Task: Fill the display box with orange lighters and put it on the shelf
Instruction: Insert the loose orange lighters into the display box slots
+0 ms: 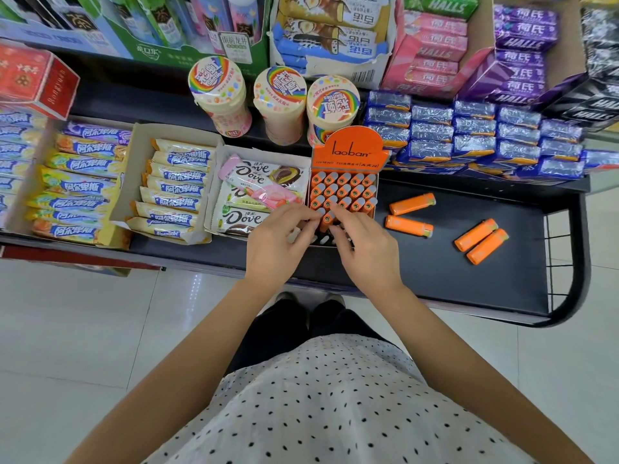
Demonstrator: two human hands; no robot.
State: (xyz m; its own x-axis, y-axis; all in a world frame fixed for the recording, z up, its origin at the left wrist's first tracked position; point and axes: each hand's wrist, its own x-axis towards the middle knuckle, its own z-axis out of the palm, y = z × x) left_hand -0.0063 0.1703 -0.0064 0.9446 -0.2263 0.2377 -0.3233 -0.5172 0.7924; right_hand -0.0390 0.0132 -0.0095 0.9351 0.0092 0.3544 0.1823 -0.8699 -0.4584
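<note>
An orange display box [348, 152] marked "laoban" stands on the black shelf [469, 289], its back rows packed with upright orange lighters [343, 190]. Both hands are over the box's near rows. My left hand [279, 241] and my right hand [363, 249] pinch one orange lighter [326, 220] between their fingertips, standing upright in the front part of the box. Several loose orange lighters lie flat on the shelf to the right: two near the box [410, 214] and a pair further right [482, 246]. The box's front slots are partly hidden by my fingers.
A Dove chocolate box [258, 192] touches the display box on the left, with candy trays [167, 189] beyond. Skittles tubs [279, 105] stand behind, blue packs [475, 139] to the back right. A wire rail [557, 262] ends the shelf at right.
</note>
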